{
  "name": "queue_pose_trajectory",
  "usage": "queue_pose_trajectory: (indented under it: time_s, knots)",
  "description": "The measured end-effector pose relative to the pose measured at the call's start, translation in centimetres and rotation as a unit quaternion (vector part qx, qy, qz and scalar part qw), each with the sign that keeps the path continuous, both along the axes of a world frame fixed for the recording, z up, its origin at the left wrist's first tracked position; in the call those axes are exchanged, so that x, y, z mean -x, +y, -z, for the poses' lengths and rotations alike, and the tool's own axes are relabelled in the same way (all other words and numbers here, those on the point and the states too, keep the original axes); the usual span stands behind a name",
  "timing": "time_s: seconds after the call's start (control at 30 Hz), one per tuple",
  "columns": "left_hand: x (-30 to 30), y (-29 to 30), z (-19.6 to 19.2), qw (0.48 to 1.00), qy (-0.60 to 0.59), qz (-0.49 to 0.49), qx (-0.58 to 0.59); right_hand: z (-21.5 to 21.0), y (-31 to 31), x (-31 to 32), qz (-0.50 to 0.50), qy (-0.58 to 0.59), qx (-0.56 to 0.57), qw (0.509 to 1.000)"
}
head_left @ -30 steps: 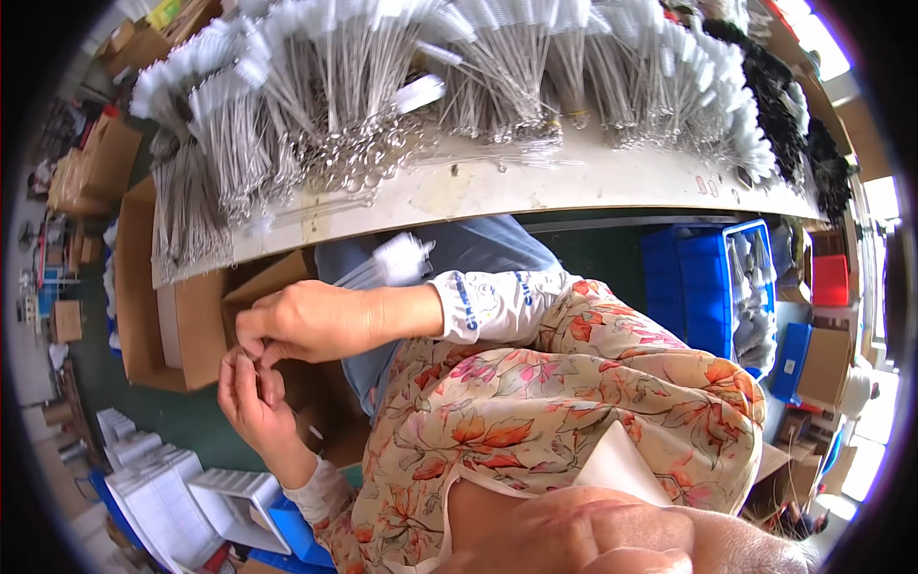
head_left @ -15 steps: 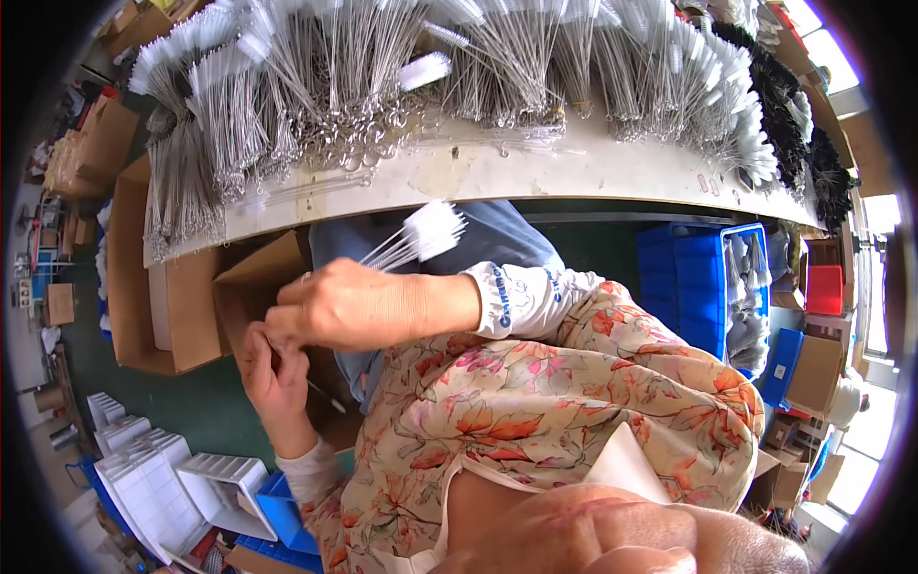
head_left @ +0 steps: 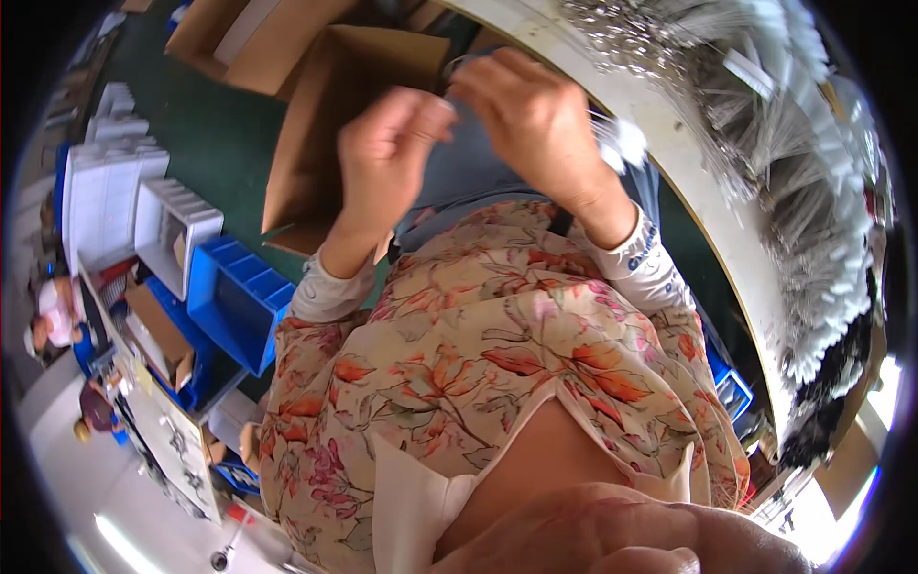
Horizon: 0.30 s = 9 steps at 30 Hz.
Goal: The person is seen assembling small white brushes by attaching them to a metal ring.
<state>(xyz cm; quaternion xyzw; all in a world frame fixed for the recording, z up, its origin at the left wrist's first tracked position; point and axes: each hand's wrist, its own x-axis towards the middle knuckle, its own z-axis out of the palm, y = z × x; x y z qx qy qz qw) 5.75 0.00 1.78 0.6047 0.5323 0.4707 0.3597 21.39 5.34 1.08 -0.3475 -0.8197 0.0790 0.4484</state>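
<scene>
My right hand (head_left: 540, 129) is closed on a small bundle of wire-handled brushes. Their white bristle heads (head_left: 623, 143) stick out past the wrist side, towards the table edge, and the wires are mostly hidden by the hand. To its left, my left hand (head_left: 387, 158) is smeared by motion. Its thumb and forefinger are pinched together at the tips; anything between them is too blurred to make out. The two hands are slightly apart, above my lap and beside an open cardboard box (head_left: 306, 143).
A pale table (head_left: 703, 158) curves along the right, heaped with white-bristled brushes (head_left: 813, 210) and some black ones (head_left: 822, 392). Another cardboard box (head_left: 277, 38) stands at the upper left. White crates (head_left: 115, 206) and a blue crate (head_left: 244, 306) are on the left. Two people are visible far left.
The view has swung left, so the table now lies to the right. My hands, together before, have separated; the brushes are still in my right hand.
</scene>
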Motion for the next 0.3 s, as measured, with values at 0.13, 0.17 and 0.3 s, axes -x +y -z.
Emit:
queue_pose_trajectory:
  time_s: [0.13,0.17,0.3]
  knots:
    - [-0.9,-1.4,1.4,0.971,0.093,0.156,-0.158,-0.5,1.9,0.6,-0.011,0.003,0.019,1.000]
    - [-0.7,-1.4,1.4,0.972,0.091,0.147,-0.157,-1.0,2.4,0.6,-0.091,0.051,0.109,0.989]
    - [0.2,-0.9,-0.7,0.906,0.218,0.170,-0.321,-1.3,4.1,1.3,-0.195,0.188,0.309,0.912]
